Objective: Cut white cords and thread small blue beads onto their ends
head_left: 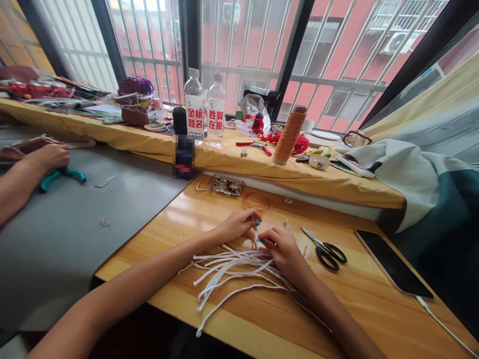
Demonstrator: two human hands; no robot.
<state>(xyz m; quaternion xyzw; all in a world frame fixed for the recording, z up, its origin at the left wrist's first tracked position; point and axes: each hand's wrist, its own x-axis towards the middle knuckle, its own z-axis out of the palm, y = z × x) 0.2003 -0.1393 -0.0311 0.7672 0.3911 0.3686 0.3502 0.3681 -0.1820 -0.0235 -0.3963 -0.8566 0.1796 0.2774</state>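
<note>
On the wooden table, a bundle of white cords (228,267) spreads out beneath my hands. A short length of white cord (256,240) stands up between my fingertips. My left hand (239,224) pinches at its upper end, where a bit of brownish thread seems to show; the detail is too small to make out. My right hand (282,249) is closed, thumb and finger pinching the same cord lower down. Black-handled scissors (326,252) lie to the right of my right hand. Behind my hands rests a loose coil of thin orange thread (256,202).
A phone (392,262) with a white cable lies at the right. Behind are a clear box of small parts (226,185), two bottles (194,112), an orange thread cone (290,134) and red pliers (254,145). At left, another person's hand (52,155) is near teal-handled pliers (62,177).
</note>
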